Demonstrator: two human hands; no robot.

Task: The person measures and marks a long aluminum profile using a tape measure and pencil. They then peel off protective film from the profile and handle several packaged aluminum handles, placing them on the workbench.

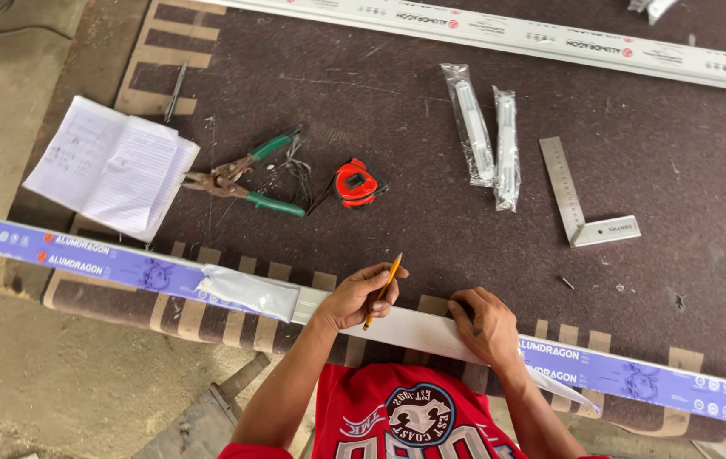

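Note:
A long aluminium profile (414,330) lies across the near edge of the workbench. It is wrapped in blue film (99,259) that is peeled back in the middle, baring white metal. My left hand (353,299) rests on the bare stretch and holds a yellow pencil (384,289), tip down near the profile. My right hand (486,327) presses flat on the profile just to the right, holding nothing.
On the dark brown bench (431,221) lie an open notebook (112,166), green-handled snips (244,180), a red tape measure (354,183), two bagged white parts (490,136), a steel try square (580,204) and a small screw (567,282). Another white profile (550,38) runs along the far edge.

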